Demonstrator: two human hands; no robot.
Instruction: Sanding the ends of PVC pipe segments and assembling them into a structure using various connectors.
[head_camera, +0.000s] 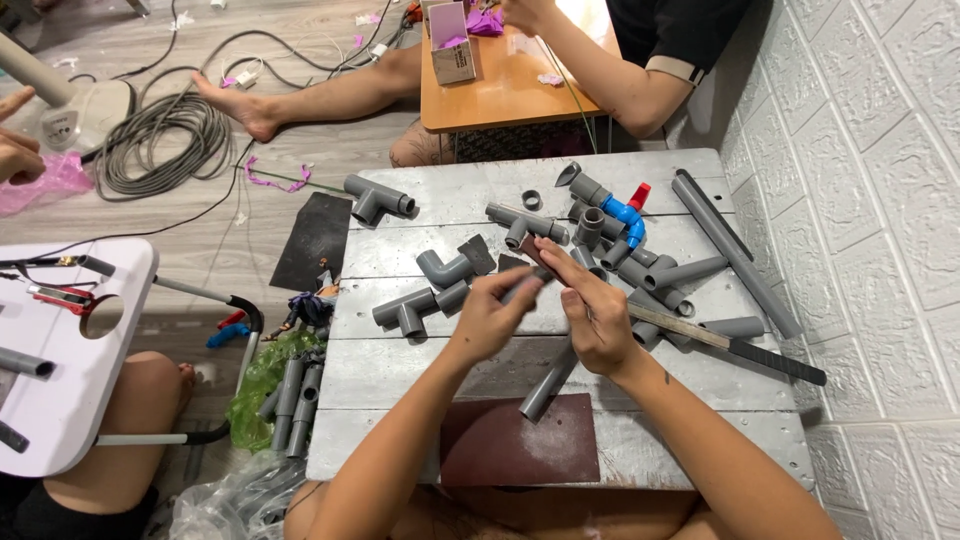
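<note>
Pipe work sits right between my two hands, over the middle of the grey plank bench (400, 375). My left hand (492, 318) is closed around the upper end of a grey pipe (548, 383), fingers curled over it with the thumb side up. My right hand (596, 318) is pinched narrow on a small dark strip (537, 253), which I take to be sandpaper, though it is too small to be sure. That strip lies just above the left hand's fingertips, so the two hands nearly touch at that point.

The pipe's long axis runs on a slant: its free end points near and slightly left, hanging over the dark brown sheet (520, 440) at the near edge of the bench, while its held end rises far and right into my hands. The left hand carries the pipe; the right hand is the nearer one to the strip and to the pipe's top.

To the right, just past my right wrist, a long flat file (730, 343) lies across the planks, running from near my hand toward the right edge. Farther off is a heap of grey fittings (620, 262) with a blue valve (624, 215) among them, and a long pipe (735, 252) slants along the right edge. A tee piece (377, 199) sits at the far left corner.
</note>
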